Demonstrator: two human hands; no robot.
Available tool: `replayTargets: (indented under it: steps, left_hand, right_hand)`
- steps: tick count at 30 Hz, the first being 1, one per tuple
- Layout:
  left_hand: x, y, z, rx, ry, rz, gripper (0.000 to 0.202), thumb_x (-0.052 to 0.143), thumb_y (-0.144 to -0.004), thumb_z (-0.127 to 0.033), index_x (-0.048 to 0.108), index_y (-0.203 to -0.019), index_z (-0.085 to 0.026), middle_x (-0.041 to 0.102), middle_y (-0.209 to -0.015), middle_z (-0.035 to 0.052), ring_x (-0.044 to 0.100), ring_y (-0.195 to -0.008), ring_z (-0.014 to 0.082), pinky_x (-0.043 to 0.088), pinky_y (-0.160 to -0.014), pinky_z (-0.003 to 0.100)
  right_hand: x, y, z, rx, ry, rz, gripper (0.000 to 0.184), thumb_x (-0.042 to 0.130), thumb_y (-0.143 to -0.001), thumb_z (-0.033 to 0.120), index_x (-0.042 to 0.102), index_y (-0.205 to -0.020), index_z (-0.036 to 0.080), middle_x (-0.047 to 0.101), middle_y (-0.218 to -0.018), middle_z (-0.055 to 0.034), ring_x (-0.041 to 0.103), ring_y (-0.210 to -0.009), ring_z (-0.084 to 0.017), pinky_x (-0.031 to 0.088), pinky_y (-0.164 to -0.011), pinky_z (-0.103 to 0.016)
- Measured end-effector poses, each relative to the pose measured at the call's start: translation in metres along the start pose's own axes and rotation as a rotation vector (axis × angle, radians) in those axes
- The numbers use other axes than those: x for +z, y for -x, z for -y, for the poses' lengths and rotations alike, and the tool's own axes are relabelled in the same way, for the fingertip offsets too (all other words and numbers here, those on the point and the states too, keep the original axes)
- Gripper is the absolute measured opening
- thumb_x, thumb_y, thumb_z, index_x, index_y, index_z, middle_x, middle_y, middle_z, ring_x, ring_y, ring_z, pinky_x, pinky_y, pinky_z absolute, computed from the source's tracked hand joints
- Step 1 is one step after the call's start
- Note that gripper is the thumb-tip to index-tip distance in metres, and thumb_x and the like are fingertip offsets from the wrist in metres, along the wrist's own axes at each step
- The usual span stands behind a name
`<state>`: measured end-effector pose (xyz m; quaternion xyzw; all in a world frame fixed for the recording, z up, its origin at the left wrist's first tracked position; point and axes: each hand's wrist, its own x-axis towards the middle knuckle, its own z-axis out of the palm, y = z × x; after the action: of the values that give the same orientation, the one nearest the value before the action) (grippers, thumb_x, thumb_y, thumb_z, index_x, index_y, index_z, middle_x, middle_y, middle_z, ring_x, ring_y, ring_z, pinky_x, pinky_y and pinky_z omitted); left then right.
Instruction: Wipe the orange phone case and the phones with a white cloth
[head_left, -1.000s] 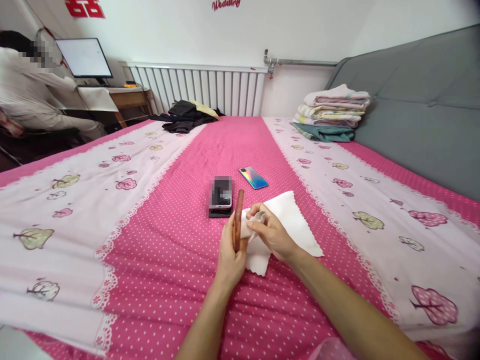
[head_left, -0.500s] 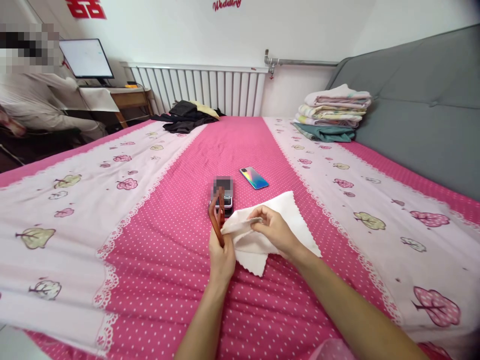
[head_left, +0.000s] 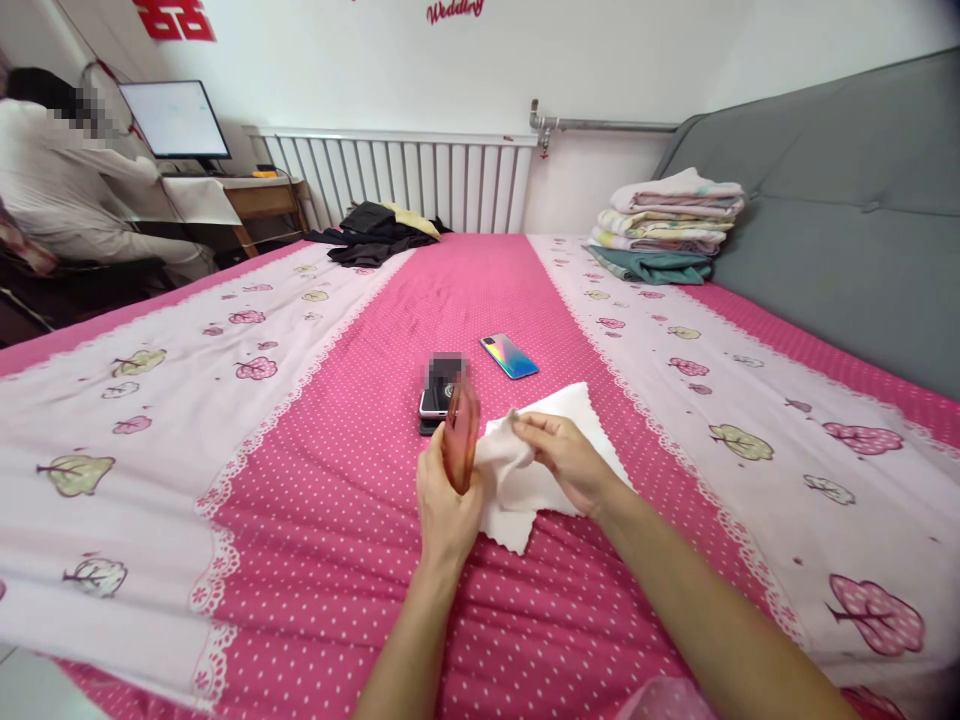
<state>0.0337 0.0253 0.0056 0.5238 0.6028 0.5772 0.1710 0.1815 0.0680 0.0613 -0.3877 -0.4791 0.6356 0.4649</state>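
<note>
My left hand (head_left: 448, 505) is closed around a thin, reddish-brown, see-through object (head_left: 460, 440) held on edge. Its kind is not clear at this angle. A white cloth (head_left: 581, 420) with zigzag edges lies partly on the bed, and its near part is bunched up against the left hand. Thumb and fingers of my right hand (head_left: 566, 455) pinch a raised fold of that cloth. Just beyond the left hand sits a black phone-like stack (head_left: 436, 400), partly blurred out. A phone with a shiny rainbow-blue back (head_left: 510, 356) lies farther off to the right.
The bed (head_left: 360, 430) has a pink dotted sheet with pale tree-printed bands. Dark clothes (head_left: 375, 235) lie at its far edge, and folded bedding (head_left: 667, 225) is piled by the grey headboard (head_left: 840, 190). At left, a person (head_left: 67, 180) sits before a monitor (head_left: 174, 118).
The reddish-brown object has turned in my left hand and shifted slightly right, showing a flatter face. My right hand has moved a little right, lifting the pinched cloth fold.
</note>
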Motion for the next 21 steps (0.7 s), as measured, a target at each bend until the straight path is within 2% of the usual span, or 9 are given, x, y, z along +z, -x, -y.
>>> replayTargets:
  steps: [2,3,5,6,8,11,13,15,21]
  left_hand:
    - [-0.004,-0.001,-0.005,0.023,-0.193,-0.043,0.067,0.063,-0.067,-0.025,0.045,-0.130,-0.014,0.057,-0.110,0.0124,0.052,-0.103,0.0273,0.040,-0.094,0.045]
    - [-0.006,-0.001,-0.007,0.039,-0.267,-0.060,0.069,0.064,-0.065,-0.027,0.044,-0.130,-0.014,0.056,-0.106,0.0118,0.051,-0.100,0.0274,0.040,-0.093,0.045]
    - [-0.010,-0.002,-0.011,0.093,-0.359,-0.097,0.072,0.066,-0.063,-0.028,0.044,-0.130,-0.014,0.055,-0.100,0.0102,0.050,-0.096,0.0272,0.041,-0.090,0.045]
    - [-0.012,-0.003,-0.013,0.125,-0.389,-0.115,0.073,0.066,-0.062,-0.028,0.045,-0.130,-0.014,0.054,-0.098,0.0096,0.050,-0.094,0.0271,0.041,-0.089,0.045]
    - [-0.013,-0.004,-0.014,0.194,-0.435,-0.152,0.074,0.067,-0.060,-0.026,0.045,-0.130,-0.014,0.052,-0.098,0.0093,0.049,-0.094,0.0274,0.041,-0.088,0.044]
    - [-0.014,-0.005,-0.014,0.293,-0.486,-0.196,0.074,0.067,-0.059,-0.026,0.046,-0.129,-0.014,0.051,-0.099,0.0098,0.049,-0.093,0.0274,0.041,-0.087,0.043]
    - [-0.014,-0.006,-0.012,0.336,-0.508,-0.207,0.073,0.068,-0.060,-0.028,0.047,-0.129,-0.014,0.050,-0.099,0.0101,0.049,-0.093,0.0272,0.041,-0.086,0.043]
    - [-0.015,-0.007,-0.010,0.368,-0.513,-0.213,0.072,0.068,-0.062,-0.030,0.048,-0.128,-0.014,0.050,-0.099,0.0103,0.049,-0.092,0.0270,0.041,-0.085,0.042]
    - [-0.015,-0.009,-0.005,0.394,-0.518,-0.203,0.071,0.070,-0.062,-0.028,0.049,-0.127,-0.014,0.050,-0.101,0.0111,0.048,-0.092,0.0264,0.041,-0.085,0.042]
  right_hand:
    - [-0.020,-0.008,0.008,-0.066,-0.070,-0.354,0.020,0.071,-0.062,0.031,0.059,-0.065,0.015,0.057,-0.060,0.0011,0.051,-0.054,-0.012,0.042,-0.053,-0.027]
    - [-0.034,-0.012,0.015,-0.195,-0.091,-0.652,0.017,0.070,-0.062,0.027,0.057,-0.063,0.017,0.056,-0.060,0.0012,0.051,-0.053,-0.013,0.042,-0.052,-0.027]
    - [-0.062,-0.019,0.028,-0.363,-0.078,-0.972,0.013,0.056,-0.074,0.026,0.048,-0.066,0.021,0.049,-0.062,0.0039,0.047,-0.055,-0.011,0.039,-0.053,-0.026]
    - [-0.074,-0.021,0.034,-0.527,-0.002,-1.231,0.014,0.050,-0.078,0.024,0.044,-0.066,0.022,0.047,-0.061,0.0039,0.044,-0.053,-0.011,0.037,-0.050,-0.027]
    - [-0.083,-0.022,0.038,-0.650,0.100,-1.312,0.012,0.045,-0.081,0.022,0.045,-0.069,0.022,0.049,-0.068,0.0021,0.046,-0.061,-0.013,0.037,-0.056,-0.027]
    - [-0.061,-0.017,0.025,-0.630,0.271,-1.051,0.012,0.062,-0.070,0.018,0.054,-0.060,0.019,0.053,-0.060,0.0023,0.047,-0.059,-0.013,0.037,-0.057,-0.027]
    - [-0.033,-0.011,0.014,-0.476,0.358,-0.523,0.009,0.063,-0.072,0.025,0.062,-0.066,0.018,0.057,-0.061,0.0014,0.049,-0.057,-0.012,0.037,-0.054,-0.026]
    - [-0.009,-0.004,0.008,-0.348,0.220,-0.262,0.014,0.065,-0.072,0.032,0.064,-0.068,0.019,0.059,-0.062,0.0010,0.049,-0.057,-0.012,0.037,-0.053,-0.024]
    - [0.010,0.012,0.015,-0.014,-0.299,-0.045,0.015,0.073,-0.064,0.031,0.065,-0.068,0.019,0.057,-0.058,0.0027,0.048,-0.049,-0.010,0.039,-0.045,-0.023]
